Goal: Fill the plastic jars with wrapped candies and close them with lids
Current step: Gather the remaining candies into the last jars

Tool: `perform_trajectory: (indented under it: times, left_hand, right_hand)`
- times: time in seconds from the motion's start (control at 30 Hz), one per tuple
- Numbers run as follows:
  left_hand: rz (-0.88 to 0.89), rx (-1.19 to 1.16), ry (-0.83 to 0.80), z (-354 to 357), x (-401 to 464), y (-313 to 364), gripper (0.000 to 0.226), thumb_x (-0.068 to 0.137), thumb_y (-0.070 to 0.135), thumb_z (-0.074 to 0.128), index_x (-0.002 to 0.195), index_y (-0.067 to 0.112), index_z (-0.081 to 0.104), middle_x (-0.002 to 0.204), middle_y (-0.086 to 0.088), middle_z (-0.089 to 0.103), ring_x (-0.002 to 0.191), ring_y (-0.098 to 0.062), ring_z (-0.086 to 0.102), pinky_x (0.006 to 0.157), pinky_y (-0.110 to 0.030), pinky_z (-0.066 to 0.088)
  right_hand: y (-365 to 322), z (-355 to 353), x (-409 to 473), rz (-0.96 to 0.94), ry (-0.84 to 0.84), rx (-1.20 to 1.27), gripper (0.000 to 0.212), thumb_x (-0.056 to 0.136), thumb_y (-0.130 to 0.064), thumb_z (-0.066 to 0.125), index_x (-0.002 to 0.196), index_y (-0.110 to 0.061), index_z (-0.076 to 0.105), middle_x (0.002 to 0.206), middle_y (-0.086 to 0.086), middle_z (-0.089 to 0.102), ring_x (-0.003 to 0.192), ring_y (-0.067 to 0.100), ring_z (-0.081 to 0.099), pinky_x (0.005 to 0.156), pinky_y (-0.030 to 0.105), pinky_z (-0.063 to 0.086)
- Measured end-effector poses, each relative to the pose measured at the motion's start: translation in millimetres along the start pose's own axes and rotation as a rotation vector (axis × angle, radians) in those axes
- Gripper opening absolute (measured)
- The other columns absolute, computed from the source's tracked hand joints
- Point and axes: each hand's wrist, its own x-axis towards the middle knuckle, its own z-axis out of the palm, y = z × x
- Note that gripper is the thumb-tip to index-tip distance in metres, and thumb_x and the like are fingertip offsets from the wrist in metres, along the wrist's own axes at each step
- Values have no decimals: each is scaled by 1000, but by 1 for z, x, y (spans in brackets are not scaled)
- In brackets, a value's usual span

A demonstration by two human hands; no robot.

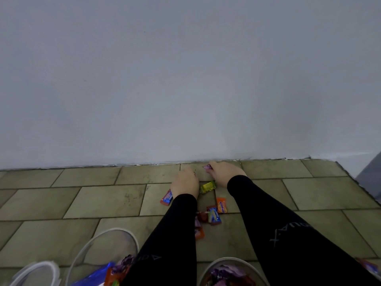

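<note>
Yellow foil-wrapped candy [208, 187] lies on the tiled floor [103, 203] between your wrists, long axis slanting up-right. Your right hand [223, 174] already pinches a purple-wrapped candy [207, 167]; your left hand [184, 182], fingers curled on something small, sits nearer.

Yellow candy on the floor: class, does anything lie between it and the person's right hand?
Nothing visible does. The yellow candy lies on bare tile just beside the right hand, which already pinches a purple candy.
</note>
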Motion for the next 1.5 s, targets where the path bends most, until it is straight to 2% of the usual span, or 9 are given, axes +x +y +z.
perform_trajectory:
  times: [0.2, 0.33, 0.63, 0.8, 1.0, 1.13, 1.2, 1.33, 1.5]
  left_hand:
    - [-15, -146, 14, -21, -9, 8, 23, 103, 21, 36, 114, 4, 48, 121, -15, 58, 112, -31, 56, 82, -35, 42]
    - [-12, -249, 34, -39, -17, 12, 21, 102, 20, 36, 111, 5, 46, 113, -15, 60, 102, -32, 58, 72, -33, 37]
    - [21, -420, 124, -89, -43, 17, 24, 101, 24, 40, 101, 1, 47, 105, -19, 59, 89, -32, 56, 70, -34, 39]
    - [74, -534, 191, -119, -64, 16, 22, 99, 25, 43, 92, 4, 46, 95, -16, 60, 81, -31, 55, 64, -31, 38]
    - [128, -708, 277, -153, -89, 8, 23, 97, 27, 47, 86, 6, 47, 77, -6, 55, 65, -23, 50, 47, -28, 35]
    - [154, -862, 322, -174, -107, -4, 22, 94, 29, 51, 86, 8, 51, 87, -9, 65, 85, -26, 67, 55, -28, 44]
    - [162, -920, 339, -182, -119, -12, 21, 94, 28, 52, 83, 10, 50, 82, -5, 64, 86, -24, 68, 51, -20, 43]
    - [178, -951, 392, -194, -145, -33, 23, 95, 26, 52, 81, 8, 50, 76, 1, 61, 68, -10, 57, 43, -6, 35]
    - [117, -970, 493, -189, -166, -65, 29, 92, 31, 56, 76, 7, 51, 67, -4, 53, 57, -14, 41, 45, -13, 32]
  right_hand:
    - [1, -17, -14, 20, 69, 71, 37, 103, -38, 31, 114, -9, 50, 108, 15, 64, 97, 30, 61, 78, 37, 45]
    - [-3, -26, -28, 49, 142, 152, 35, 102, -39, 31, 108, -11, 50, 93, 9, 67, 85, 25, 64, 72, 35, 46]
    - [-27, -62, -64, 115, 327, 372, 36, 102, -37, 32, 111, -9, 51, 94, 10, 66, 83, 24, 65, 75, 37, 48]
    - [-52, -82, -91, 76, 389, 500, 29, 102, -35, 34, 111, -12, 50, 76, -4, 54, 60, 2, 52, 57, 24, 36]
    - [-79, -98, -114, -5, 504, 676, 34, 101, -39, 37, 116, -14, 54, 104, 2, 66, 72, 6, 62, 65, 21, 44]
    - [-102, -102, -130, -34, 557, 813, 36, 99, -42, 39, 116, -15, 55, 111, 4, 66, 89, 18, 65, 81, 38, 53]
    - [-115, -102, -138, -57, 568, 910, 33, 100, -38, 40, 117, -15, 56, 113, 1, 64, 86, 16, 65, 82, 33, 52]
    - [-148, -101, -153, -114, 587, 1003, 34, 100, -33, 42, 122, -12, 57, 121, -2, 62, 79, 4, 61, 63, 3, 45]
    - [-188, -82, -172, -155, 563, 1093, 32, 100, -35, 44, 120, -15, 57, 117, -5, 61, 72, -2, 58, 70, 13, 46]
